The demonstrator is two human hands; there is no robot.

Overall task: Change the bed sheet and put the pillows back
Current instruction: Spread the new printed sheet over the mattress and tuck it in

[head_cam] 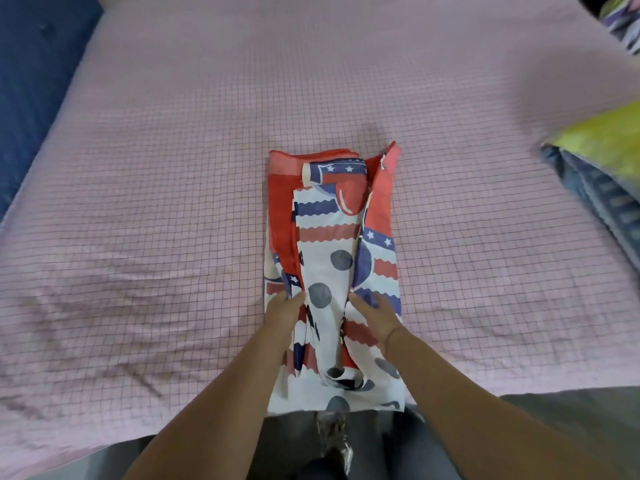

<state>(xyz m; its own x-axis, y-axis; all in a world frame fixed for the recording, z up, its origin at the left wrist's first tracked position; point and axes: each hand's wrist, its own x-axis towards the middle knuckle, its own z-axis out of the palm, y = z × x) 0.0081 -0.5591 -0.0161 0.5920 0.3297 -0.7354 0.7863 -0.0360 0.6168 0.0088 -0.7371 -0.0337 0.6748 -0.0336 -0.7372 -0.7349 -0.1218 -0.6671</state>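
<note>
**At the bed's near edge, two hands on a folded sheet**

Far left, a dark blue surface [31, 98] borders the bed [156, 202], which is spread with soft pink cloth in a thin dark grid, creased toward the near left corner. Next, the left hand [282, 311] lies on the folded sheet [332, 237]. Its fingertips meet the edge of a loose white band, and I cannot tell whether they pinch it. That sheet is a long rectangle of thin printed cloth in red, white and navy, with wavy stripes, stars and grey dots. It sits mid-bed, its near end overhanging the edge. On it the right hand [375, 315] lies flat, fingers straight, gripping nothing. Far right, a yellow-topped pillow [602, 136] with a dark striped side rests on the bed. A blurred patterned piece [623, 26] shows in the upper corner.
</note>
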